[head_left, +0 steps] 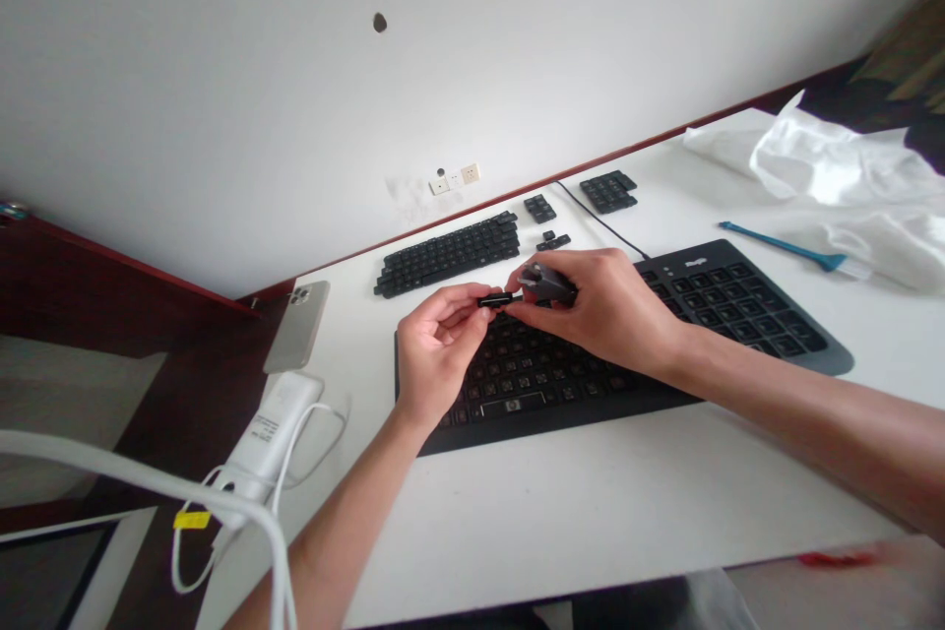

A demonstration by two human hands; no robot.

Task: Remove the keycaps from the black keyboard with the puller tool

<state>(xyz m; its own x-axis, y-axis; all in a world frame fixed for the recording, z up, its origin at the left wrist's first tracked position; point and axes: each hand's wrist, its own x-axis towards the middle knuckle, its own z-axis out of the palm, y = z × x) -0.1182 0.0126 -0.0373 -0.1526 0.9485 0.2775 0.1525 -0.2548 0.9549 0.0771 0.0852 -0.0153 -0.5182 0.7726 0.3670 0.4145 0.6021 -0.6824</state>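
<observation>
Pinched in my left hand is a small black piece, perhaps a keycap. My right hand grips a dark grey tool, whose thin tip reaches toward the black piece. Both hands are over a black keyboard with its keycaps off, lying at a slant on the white table. Behind the hands, loose black keycaps are laid out in a block, with smaller groups of keycaps to the right.
A blue brush and crumpled white plastic lie at the right. At the left are a phone, a white power strip and a white cable crossing the near corner. A wall stands behind the table.
</observation>
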